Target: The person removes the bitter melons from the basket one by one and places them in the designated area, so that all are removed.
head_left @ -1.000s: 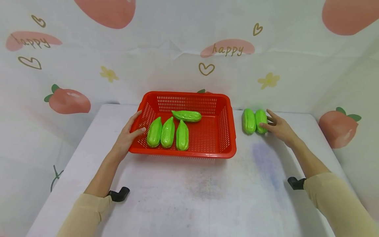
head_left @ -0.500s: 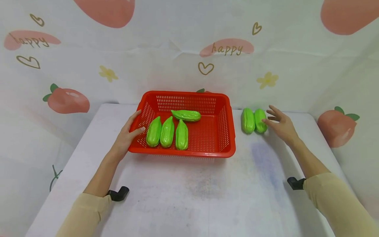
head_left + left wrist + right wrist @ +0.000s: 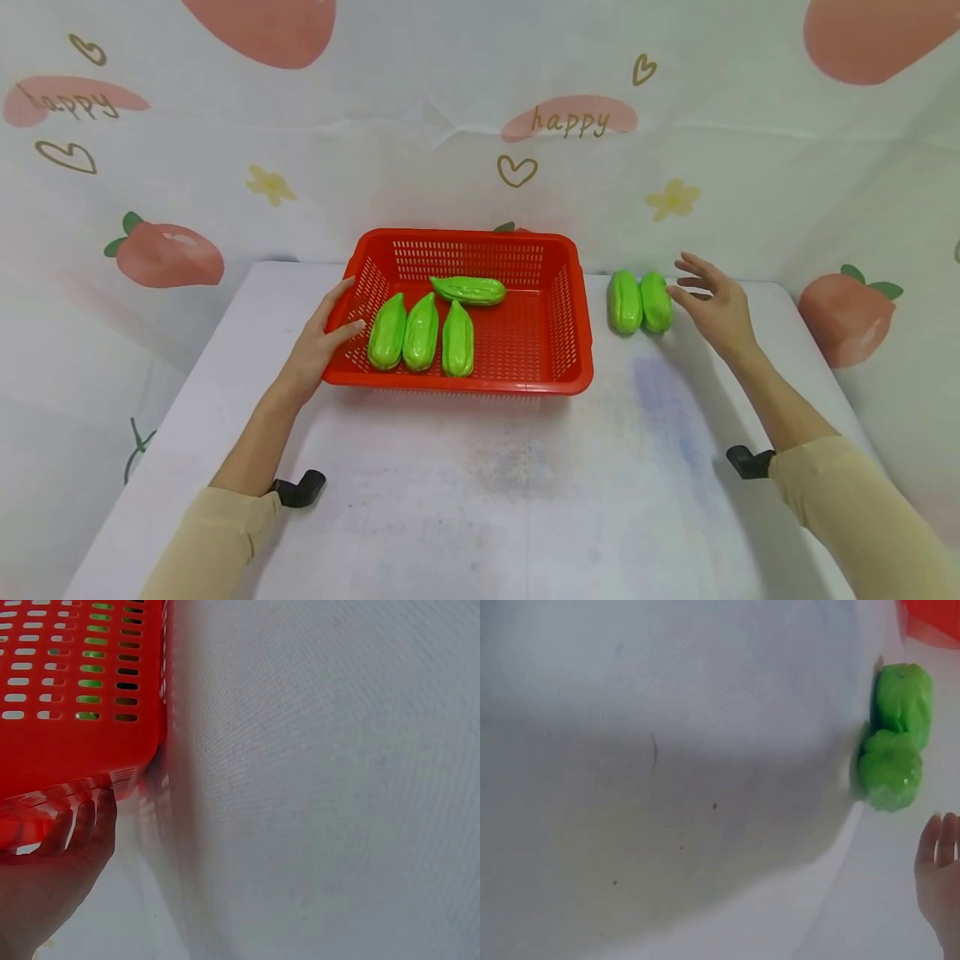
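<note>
A red plastic basket (image 3: pixel 525 387) with slotted walls stands at the back of the table. My left hand (image 3: pixel 307 354) holds its left rim, thumb over the inner side and fingers against the outer wall; the left wrist view shows the fingers (image 3: pixel 82 829) under the rim. Several glossy, ribbed green gourds lie in the basket, one crosswise gourd (image 3: pixel 468 290) behind the others. Right of the basket, two more gourds lie side by side, the left one (image 3: pixel 626 302) and the right one (image 3: pixel 657 302). My right hand (image 3: pixel 716 308) hovers just right of them, fingers spread, holding nothing.
A white, stained table (image 3: pixel 480 500) lies under everything. Behind it hangs a white cloth (image 3: pixel 420 183) printed with peaches, hearts and "happy". A black wrist mount (image 3: pixel 300 489) is on the left forearm, and another mount (image 3: pixel 748 462) on the right.
My right hand has drawn back from the right-hand gourd, up and slightly to the right, its fingers spreading. The left hand and the basket keep their places; the head view has shifted slightly.
</note>
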`<state>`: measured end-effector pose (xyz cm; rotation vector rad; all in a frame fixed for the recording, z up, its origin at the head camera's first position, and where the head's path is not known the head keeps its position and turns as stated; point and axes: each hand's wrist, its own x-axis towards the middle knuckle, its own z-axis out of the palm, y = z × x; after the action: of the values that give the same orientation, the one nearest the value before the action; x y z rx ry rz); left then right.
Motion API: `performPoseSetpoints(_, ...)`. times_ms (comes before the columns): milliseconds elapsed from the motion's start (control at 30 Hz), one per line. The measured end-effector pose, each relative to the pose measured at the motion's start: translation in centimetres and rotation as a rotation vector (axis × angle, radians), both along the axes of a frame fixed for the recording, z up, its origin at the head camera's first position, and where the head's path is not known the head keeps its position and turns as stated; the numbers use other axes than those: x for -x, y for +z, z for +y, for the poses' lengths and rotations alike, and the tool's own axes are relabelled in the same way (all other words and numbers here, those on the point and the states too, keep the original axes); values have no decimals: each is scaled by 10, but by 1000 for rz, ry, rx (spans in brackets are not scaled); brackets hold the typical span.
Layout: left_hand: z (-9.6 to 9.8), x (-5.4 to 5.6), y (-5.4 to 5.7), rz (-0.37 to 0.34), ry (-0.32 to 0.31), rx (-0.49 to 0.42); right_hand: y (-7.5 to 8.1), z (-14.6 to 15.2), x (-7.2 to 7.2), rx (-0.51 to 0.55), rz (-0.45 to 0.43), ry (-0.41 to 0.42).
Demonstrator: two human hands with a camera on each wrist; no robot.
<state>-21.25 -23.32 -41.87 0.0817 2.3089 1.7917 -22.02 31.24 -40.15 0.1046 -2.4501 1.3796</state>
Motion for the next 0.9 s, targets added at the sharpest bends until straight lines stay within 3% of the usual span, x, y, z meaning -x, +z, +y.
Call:
performPoseSetpoints(200,0,3,-1,-5,4,-3,-2,-4,1,58,42,41)
performPoseSetpoints(467,1,5,-2,-9,-4,-1,8,-28,-12,129,82,111)
performPoseSetpoints(900,-1,5,-4,-4,-1,-16,16,-56,-21,188,77,239)
